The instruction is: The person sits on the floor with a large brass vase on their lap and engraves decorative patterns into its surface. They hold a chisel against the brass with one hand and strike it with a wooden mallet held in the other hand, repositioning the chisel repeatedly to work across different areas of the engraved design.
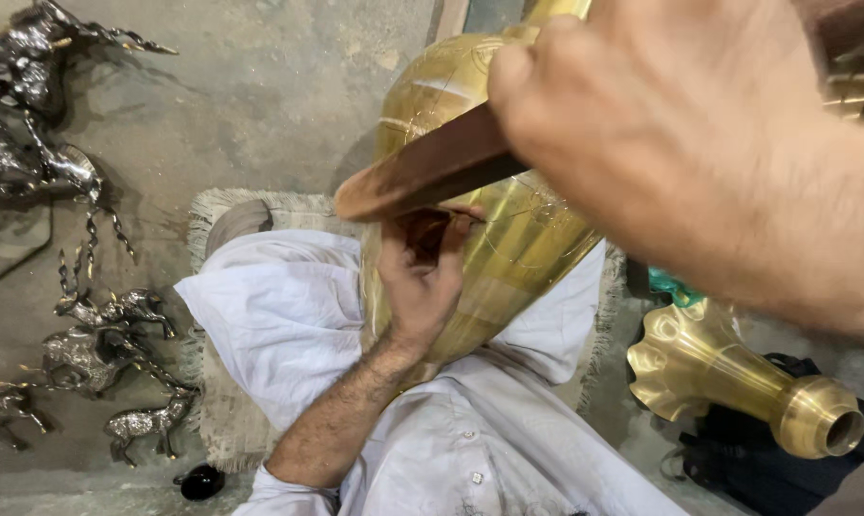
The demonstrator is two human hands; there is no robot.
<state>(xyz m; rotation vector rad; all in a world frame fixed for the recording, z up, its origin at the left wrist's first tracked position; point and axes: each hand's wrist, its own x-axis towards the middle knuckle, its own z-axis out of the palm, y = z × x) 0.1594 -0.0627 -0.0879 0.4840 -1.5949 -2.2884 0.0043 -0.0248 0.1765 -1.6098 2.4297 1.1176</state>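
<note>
Across the lap, the left hand [421,277] steadied a brass vase [508,239]; the right hand [680,124] gripped a wooden mallet [422,172].

The large vase [508,239] in the middle of the frame is polished brass, glossy and yellow, with fine engraved lines across its smooth skin. The stick [422,172] laid over it looks like brown wood, matt and worn smooth, paler at the rounded end. At lower right, the fluted trumpet-shaped piece [728,368] is brass too, satin-bright with soft highlights. Along the left edge, the small animal figures [107,334] are dark silvery metal, shiny but rough-cast. The white clothing [289,315] is thin, matt woven cloth. The mat [217,401] beneath is coarse and fringed. The floor [260,86] is dull, rough concrete.
</note>
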